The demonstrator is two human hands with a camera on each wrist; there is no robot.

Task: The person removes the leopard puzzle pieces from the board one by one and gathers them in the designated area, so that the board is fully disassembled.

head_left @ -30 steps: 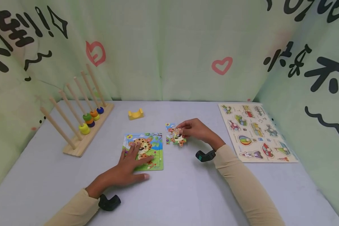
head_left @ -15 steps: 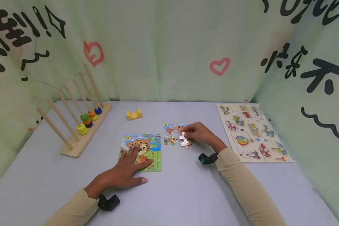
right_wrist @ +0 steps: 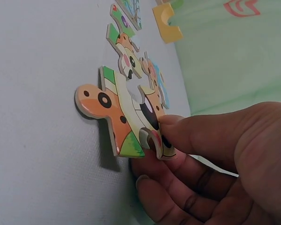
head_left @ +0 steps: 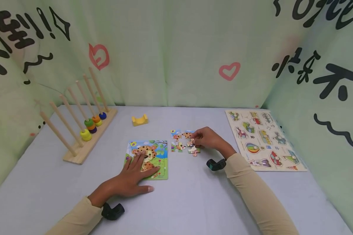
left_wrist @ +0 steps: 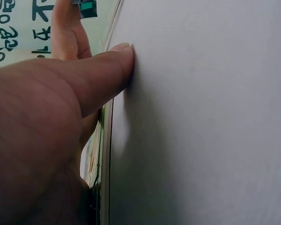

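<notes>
My left hand (head_left: 129, 178) lies spread on a leopard picture puzzle board (head_left: 162, 156), fingers straight across the picture. In the left wrist view its thumb (left_wrist: 103, 70) reaches past the board's edge onto the white cloth. To the right, my right hand (head_left: 207, 138) pinches a jigsaw piece (right_wrist: 110, 105) with orange spotted fur and green corners between thumb and fingers. The held piece is tilted, one side raised off the cloth. Beside it lie several loose pieces, among them one with part of a leopard's face (head_left: 178, 147) and one with an ear (head_left: 176, 135).
At the left stands a wooden peg rack (head_left: 89, 140) with several coloured beads on its posts. A yellow curved block (head_left: 140, 120) sits behind the puzzle board. A pale shape-puzzle board (head_left: 264, 156) lies at the right, and a green curtain (head_left: 164, 58) closes off the back.
My right hand shifted slightly right and toward me with the piece, uncovering loose pieces on its left. The held piece then tipped in the fingers. My left hand kept its place on the board.
</notes>
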